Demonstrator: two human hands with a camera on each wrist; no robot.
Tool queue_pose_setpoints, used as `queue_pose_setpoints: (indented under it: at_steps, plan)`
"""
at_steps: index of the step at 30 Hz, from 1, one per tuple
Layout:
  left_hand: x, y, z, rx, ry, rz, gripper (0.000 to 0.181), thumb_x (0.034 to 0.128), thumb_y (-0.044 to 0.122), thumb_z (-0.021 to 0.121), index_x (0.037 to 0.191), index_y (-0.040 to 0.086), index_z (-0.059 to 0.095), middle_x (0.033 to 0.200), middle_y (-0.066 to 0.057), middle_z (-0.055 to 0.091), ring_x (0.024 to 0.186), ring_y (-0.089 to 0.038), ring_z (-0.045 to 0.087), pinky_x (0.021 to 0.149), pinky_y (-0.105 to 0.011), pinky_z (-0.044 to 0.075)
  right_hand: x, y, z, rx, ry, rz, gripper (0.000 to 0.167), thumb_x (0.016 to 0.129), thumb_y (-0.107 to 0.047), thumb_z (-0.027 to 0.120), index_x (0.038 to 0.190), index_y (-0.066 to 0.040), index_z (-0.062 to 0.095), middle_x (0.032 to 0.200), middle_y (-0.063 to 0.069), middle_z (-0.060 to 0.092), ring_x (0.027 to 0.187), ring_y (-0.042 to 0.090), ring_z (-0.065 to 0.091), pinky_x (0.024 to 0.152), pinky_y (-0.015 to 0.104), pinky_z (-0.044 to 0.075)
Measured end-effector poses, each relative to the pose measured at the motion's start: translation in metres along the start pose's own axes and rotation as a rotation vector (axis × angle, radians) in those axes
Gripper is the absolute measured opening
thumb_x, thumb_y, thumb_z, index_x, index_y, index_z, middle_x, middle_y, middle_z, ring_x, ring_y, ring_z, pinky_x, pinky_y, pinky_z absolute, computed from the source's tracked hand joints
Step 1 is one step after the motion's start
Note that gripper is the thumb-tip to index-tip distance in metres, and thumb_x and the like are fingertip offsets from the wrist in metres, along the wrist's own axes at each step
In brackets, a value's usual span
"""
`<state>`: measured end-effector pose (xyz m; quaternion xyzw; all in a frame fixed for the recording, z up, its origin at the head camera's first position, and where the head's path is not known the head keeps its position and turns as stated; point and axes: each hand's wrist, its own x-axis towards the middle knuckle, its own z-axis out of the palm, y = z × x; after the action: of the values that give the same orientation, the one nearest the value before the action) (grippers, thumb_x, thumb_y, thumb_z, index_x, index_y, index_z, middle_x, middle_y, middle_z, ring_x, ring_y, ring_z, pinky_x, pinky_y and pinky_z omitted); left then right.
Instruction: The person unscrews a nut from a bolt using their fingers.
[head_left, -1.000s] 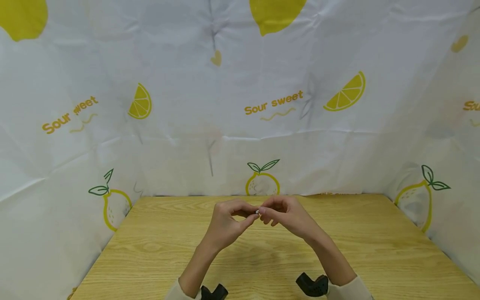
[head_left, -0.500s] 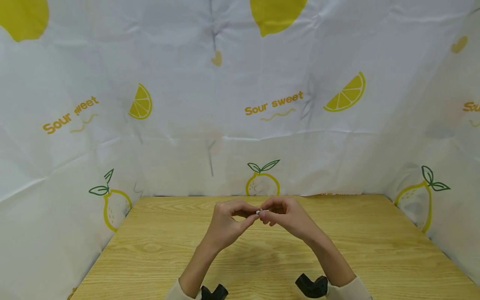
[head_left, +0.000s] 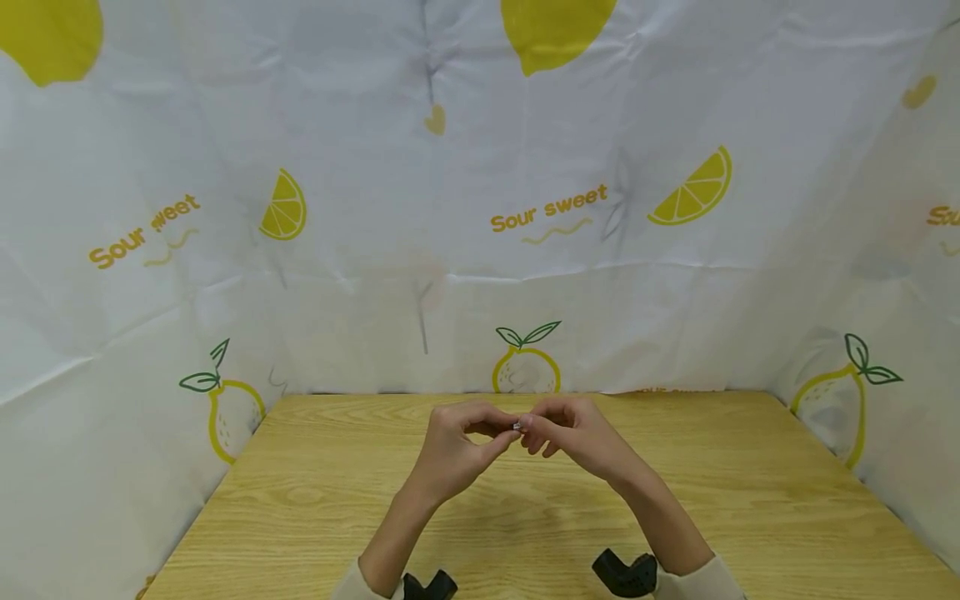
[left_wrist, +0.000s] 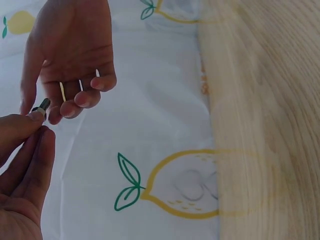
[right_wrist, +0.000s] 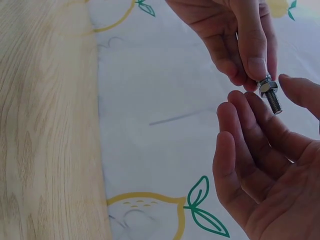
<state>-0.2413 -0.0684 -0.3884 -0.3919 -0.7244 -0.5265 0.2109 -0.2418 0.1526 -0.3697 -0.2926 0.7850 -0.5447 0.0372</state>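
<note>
A small silvery bolt with a nut on its thread (right_wrist: 268,88) is held by my left hand (right_wrist: 245,42) in the right wrist view, thumb and fingers pinching its head end. The threaded end sticks out past the nut. My right hand (right_wrist: 270,165) has its thumb and bent fingertips on either side of the nut, with a small gap showing. In the left wrist view the bolt (left_wrist: 44,105) points from my left hand (left_wrist: 25,170) towards my right hand (left_wrist: 75,55). Both hands (head_left: 461,450) (head_left: 581,437) meet above the table in the head view, where the bolt is tiny.
The wooden table (head_left: 315,500) stretches under both forearms. Behind it and at both sides hangs a white cloth (head_left: 360,217) printed with lemons and lettering. A black device sits at the left wrist (head_left: 430,586) and another at the right wrist (head_left: 626,573).
My right thumb and fingers have shifted slightly around the bolt, the thumb moving right and then back left. My left hand keeps its pinch and has hardly moved.
</note>
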Motion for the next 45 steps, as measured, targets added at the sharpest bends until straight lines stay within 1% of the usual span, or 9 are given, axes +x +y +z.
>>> queue_pose_setpoints:
  at_steps: [6,14,18,21,26,31,37,42,45]
  plan:
    - [-0.0002,-0.0003,0.0010,-0.001,-0.008,0.000,0.006,0.0901,0.002,0.079,0.095,0.005,0.080,0.091,-0.010,0.080,0.078,-0.016,0.078,0.071,-0.024,0.065,-0.0014,-0.0013,0.0006,0.006,0.004,0.002,0.025,0.106,-0.022,0.060,0.103,-0.002,0.074,0.091,0.017,0.073,0.081,0.017,0.072,0.074,0.036,0.064]
    - [-0.0006,0.0005,0.0009,0.006,-0.009,-0.010,0.005,0.0901,0.003,0.079,0.095,0.005,0.080,0.091,-0.010,0.080,0.078,-0.015,0.078,0.071,-0.024,0.065,-0.0031,-0.0004,0.0021,0.023,0.025,0.010,0.022,0.104,-0.021,0.063,0.106,-0.002,0.073,0.093,0.019,0.072,0.083,0.025,0.072,0.074,0.037,0.064]
    - [-0.0013,0.0005,0.0010,-0.001,-0.006,-0.020,0.005,0.0905,0.005,0.079,0.095,0.006,0.080,0.092,-0.008,0.080,0.079,-0.015,0.077,0.071,-0.024,0.065,-0.0037,-0.0007,0.0024,0.035,0.027,-0.001,0.020,0.103,-0.018,0.065,0.109,-0.001,0.072,0.094,0.020,0.072,0.083,0.023,0.073,0.075,0.037,0.064]
    - [-0.0017,0.0006,0.0012,-0.003,-0.008,-0.022,0.006,0.0904,0.005,0.079,0.096,0.007,0.080,0.092,-0.008,0.080,0.079,-0.015,0.077,0.071,-0.024,0.065,-0.0045,-0.0017,0.0027,0.049,0.030,-0.008,0.019,0.101,-0.015,0.067,0.112,0.001,0.070,0.094,0.014,0.073,0.082,0.015,0.073,0.075,0.035,0.064]
    - [-0.0018,-0.0002,0.0013,-0.005,-0.004,-0.023,0.006,0.0905,0.005,0.079,0.096,0.006,0.081,0.091,-0.008,0.080,0.077,-0.015,0.077,0.070,-0.024,0.065,-0.0049,-0.0036,0.0036,0.042,0.057,-0.015,0.019,0.098,-0.012,0.071,0.112,-0.001,0.071,0.097,0.007,0.075,0.083,0.012,0.074,0.075,0.032,0.063]
    - [-0.0015,0.0000,0.0010,-0.004,0.005,-0.014,0.006,0.0904,0.003,0.079,0.096,0.004,0.080,0.090,-0.009,0.080,0.076,-0.015,0.078,0.070,-0.025,0.065,-0.0037,-0.0034,0.0040,0.030,0.078,-0.047,0.019,0.094,-0.008,0.074,0.112,-0.002,0.071,0.105,0.016,0.073,0.086,0.011,0.073,0.076,0.030,0.063]
    - [-0.0009,0.0002,-0.0006,0.011,0.017,-0.013,0.006,0.0894,0.002,0.079,0.095,0.004,0.080,0.091,-0.009,0.080,0.075,-0.015,0.078,0.069,-0.024,0.065,-0.0029,-0.0006,0.0034,0.024,0.084,-0.097,0.025,0.091,-0.002,0.077,0.114,0.001,0.070,0.110,0.022,0.070,0.089,0.010,0.072,0.077,0.029,0.064]
    - [-0.0006,0.0010,-0.0015,0.014,0.023,-0.010,0.007,0.0899,0.003,0.079,0.096,0.005,0.081,0.090,-0.009,0.080,0.076,-0.015,0.078,0.069,-0.024,0.065,-0.0024,-0.0019,0.0032,0.008,0.108,-0.102,0.023,0.091,-0.005,0.077,0.113,-0.001,0.071,0.108,0.017,0.072,0.090,0.012,0.072,0.077,0.030,0.064]
    - [-0.0008,0.0011,-0.0004,0.005,0.026,-0.004,0.007,0.0896,0.003,0.079,0.096,0.005,0.081,0.090,-0.009,0.080,0.076,-0.016,0.078,0.069,-0.024,0.065,-0.0032,-0.0030,0.0028,0.009,0.105,-0.068,0.020,0.095,-0.010,0.075,0.113,-0.003,0.072,0.105,0.014,0.073,0.088,0.014,0.073,0.075,0.032,0.064]
